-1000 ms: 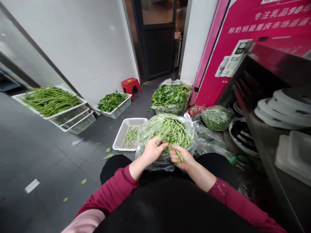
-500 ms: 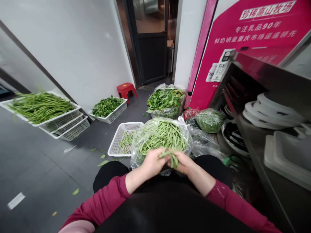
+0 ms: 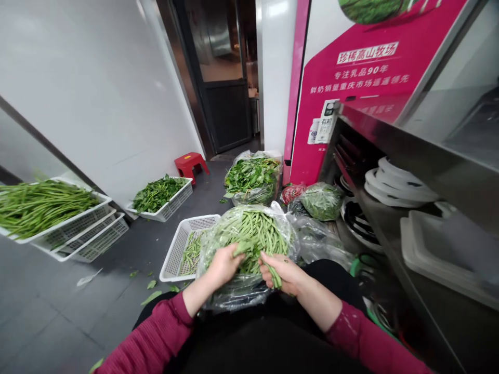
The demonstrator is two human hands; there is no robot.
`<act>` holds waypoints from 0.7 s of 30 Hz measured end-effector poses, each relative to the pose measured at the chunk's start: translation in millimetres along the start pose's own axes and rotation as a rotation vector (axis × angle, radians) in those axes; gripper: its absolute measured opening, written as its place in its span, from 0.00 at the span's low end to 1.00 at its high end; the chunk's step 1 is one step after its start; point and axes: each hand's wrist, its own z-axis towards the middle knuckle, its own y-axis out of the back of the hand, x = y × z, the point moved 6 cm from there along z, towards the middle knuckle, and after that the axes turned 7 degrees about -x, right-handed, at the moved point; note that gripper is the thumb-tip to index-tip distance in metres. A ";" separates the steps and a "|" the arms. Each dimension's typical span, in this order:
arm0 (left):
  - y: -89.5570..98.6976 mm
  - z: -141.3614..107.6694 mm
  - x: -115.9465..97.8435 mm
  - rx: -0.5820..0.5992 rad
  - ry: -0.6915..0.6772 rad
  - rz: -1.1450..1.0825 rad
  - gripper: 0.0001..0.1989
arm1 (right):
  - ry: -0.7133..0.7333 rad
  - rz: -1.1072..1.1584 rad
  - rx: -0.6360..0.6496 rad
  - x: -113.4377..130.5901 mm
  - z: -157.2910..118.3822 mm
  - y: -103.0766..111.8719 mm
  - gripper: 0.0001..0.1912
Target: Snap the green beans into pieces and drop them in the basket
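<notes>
A clear plastic bag [image 3: 212, 228] full of green beans [image 3: 268, 228] sits between my knees. Over its near left part, my left hand [image 3: 225, 266] is closed round green bean pieces, partly blurred. My right hand [image 3: 286, 272] grips a small bunch of green beans [image 3: 276, 279] at the bag's near right side, their ends poking out below the fingers. To the left of the bag, a white perforated basket [image 3: 170, 254] holds a thin layer of green beans.
At the left stand stacked white baskets [image 3: 95, 243] topped with long green stems. Behind are a basket of leafy greens [image 3: 158, 193], a red stool [image 3: 191, 165] and bagged greens [image 3: 253, 176]. A metal shelf [image 3: 374, 218] with white containers runs along the right.
My hands, together before, have come apart; the left has moved to the left over the beans. The right still holds its bunch. The camera view has turned slightly up and to the right.
</notes>
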 end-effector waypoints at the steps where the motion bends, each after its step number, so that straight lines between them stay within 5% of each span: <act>1: 6.2 10.1 14.9 -0.083 0.185 -0.143 0.10 | 0.017 0.031 -0.007 4.2 0.9 1.8 0.17; 4: 11.5 32.3 45.2 -0.242 0.631 -0.610 0.17 | 0.027 0.034 -0.003 5.6 8.0 5.2 0.16; 7: 3.2 47.7 43.2 -0.215 0.768 -0.971 0.14 | 0.050 0.040 -0.065 -5.7 17.5 13.8 0.14; 10: -5.8 54.0 32.7 -0.193 0.784 -1.132 0.12 | 0.038 0.015 -0.031 -22.5 21.1 15.3 0.11; 15: -11.0 55.1 24.3 -0.307 0.749 -1.243 0.13 | -0.133 -0.061 0.201 -41.4 10.0 2.1 0.08; 21: 3.6 51.8 27.1 -0.435 0.625 -1.200 0.15 | -0.236 0.075 0.187 -43.7 2.6 7.6 0.09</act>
